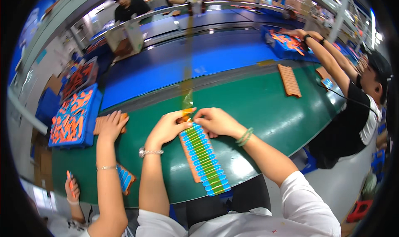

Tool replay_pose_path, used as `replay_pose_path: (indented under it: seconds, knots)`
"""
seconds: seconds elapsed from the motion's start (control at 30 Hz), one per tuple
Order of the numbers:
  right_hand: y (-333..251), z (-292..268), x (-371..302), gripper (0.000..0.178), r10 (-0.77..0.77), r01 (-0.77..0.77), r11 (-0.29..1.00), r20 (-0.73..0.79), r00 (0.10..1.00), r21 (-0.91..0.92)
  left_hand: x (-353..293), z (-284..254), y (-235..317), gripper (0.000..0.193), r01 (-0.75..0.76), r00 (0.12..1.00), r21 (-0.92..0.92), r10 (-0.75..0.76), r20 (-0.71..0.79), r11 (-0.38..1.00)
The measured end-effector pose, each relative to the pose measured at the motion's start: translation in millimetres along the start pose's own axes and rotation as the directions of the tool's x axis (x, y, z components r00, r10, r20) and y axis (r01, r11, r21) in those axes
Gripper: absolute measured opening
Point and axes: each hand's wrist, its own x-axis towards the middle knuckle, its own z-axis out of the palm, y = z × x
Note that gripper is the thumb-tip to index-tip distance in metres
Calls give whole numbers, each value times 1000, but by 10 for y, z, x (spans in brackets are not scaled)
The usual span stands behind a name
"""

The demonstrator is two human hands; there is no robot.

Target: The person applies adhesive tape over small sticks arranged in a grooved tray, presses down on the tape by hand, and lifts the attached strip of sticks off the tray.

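Note:
A row of flat blue pieces [220,180] lies side by side on an orange ribbed tray [191,163] in front of me. A strip of yellow see-through tape [203,153] runs lengthwise over the row. At the tray's far end my left hand [167,128] is closed, its fingertips on the yellow-orange tape. Right beside it my right hand [219,121] is closed too, thumb and forefinger pinched together; what lies between them is hidden. Beyond both hands a length of tape [188,72] stretches upward, blurred and see-through.
On the left, a co-worker's hand [111,125] rests on another orange tray [99,125] beside a blue bin [94,112] of orange and blue pieces. A co-worker at right reaches into another blue bin [286,53]. An orange tray [289,81] lies nearby. Past the green table [249,95] runs a blue belt [232,54].

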Motion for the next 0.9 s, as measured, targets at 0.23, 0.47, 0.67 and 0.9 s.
replay_pose_path:
  seconds: [0.23, 0.47, 0.67, 0.9]
  knots:
    - [39, -28, 21, 22, 25, -26, 999, 32, 999, 45, 3, 58, 75, 55, 16, 999, -10, -16, -37, 1000]
    - [-62, -24, 28, 21, 48, -51, 997, 55, 997, 50, 25, -35, -2, 52, 19, 1000, -49, -19, 3, 999]
    - [-70, 6, 6, 21, 62, -61, 998, 29, 998, -24, 23, 3, -11, 52, 30, 999, -64, -28, 28, 998]
    - [-51, -36, 16, 28, 55, -58, 998, 69, 996, 34, 37, 51, 16, 51, 57, 998, 16, -57, -3, 998]
